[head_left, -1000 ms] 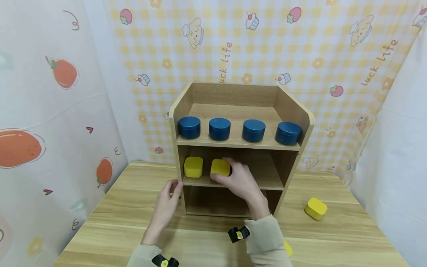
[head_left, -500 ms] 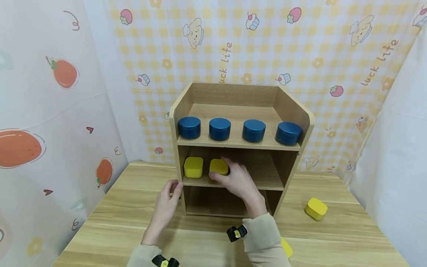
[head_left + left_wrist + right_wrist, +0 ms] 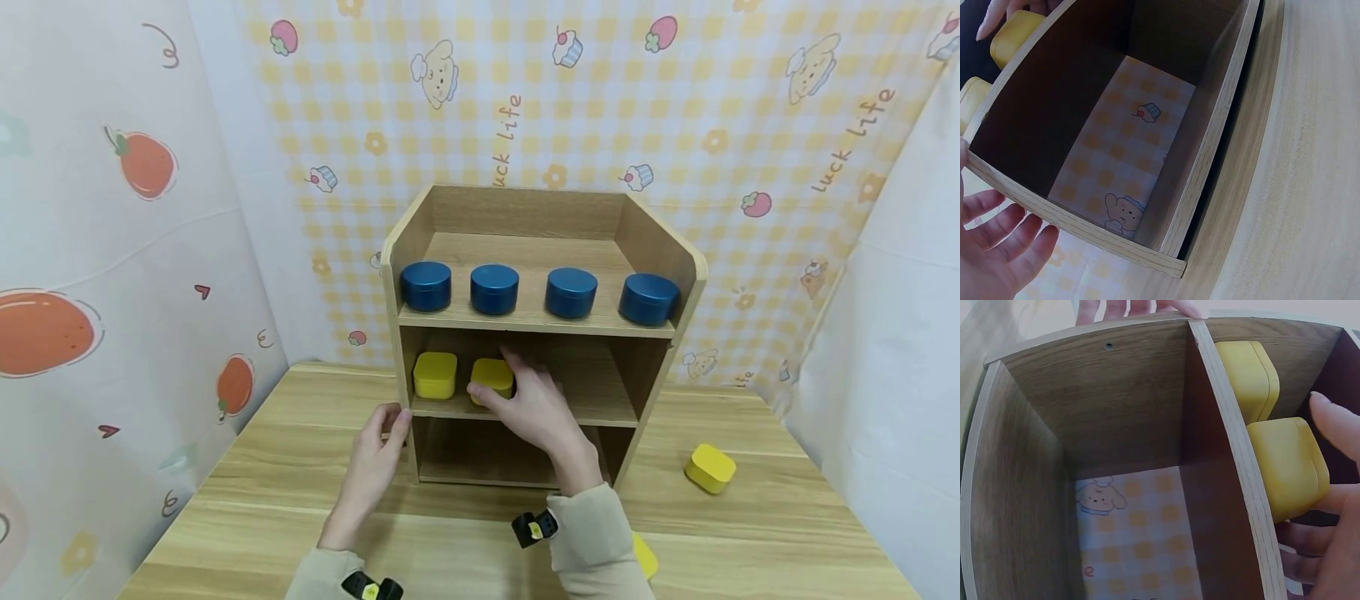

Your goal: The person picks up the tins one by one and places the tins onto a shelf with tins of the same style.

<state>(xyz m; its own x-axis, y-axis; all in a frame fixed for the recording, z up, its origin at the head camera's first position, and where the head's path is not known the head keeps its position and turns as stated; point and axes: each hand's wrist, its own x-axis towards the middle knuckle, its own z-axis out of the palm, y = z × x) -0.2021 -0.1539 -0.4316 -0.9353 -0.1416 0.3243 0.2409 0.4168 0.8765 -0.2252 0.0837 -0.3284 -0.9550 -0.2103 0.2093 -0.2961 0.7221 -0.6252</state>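
Observation:
A wooden shelf unit [image 3: 525,326] stands on the table. On its middle board sit two yellow rounded-square boxes: the left one [image 3: 435,376] near the side panel, the second [image 3: 491,377] beside it. My right hand [image 3: 536,408] is around the second box, thumb in front and fingers to its right. In the right wrist view the thumb [image 3: 1335,425] stands apart from this yellow box [image 3: 1288,469], while fingers are against or close beside it. My left hand [image 3: 378,450] rests at the unit's left edge; its fingers [image 3: 1013,234] lie loosely along the outer side.
Several round blue tins [image 3: 571,293] line the top board. One yellow box [image 3: 710,468] lies on the table [image 3: 757,525] to the right. Another yellow box [image 3: 645,557] is partly hidden by the right sleeve. Patterned cloth [image 3: 495,100] hangs behind.
The second yellow box has shifted slightly left on the middle board, along with my right hand. The right thumb and fingers have since spread wider around it. My left hand stays put.

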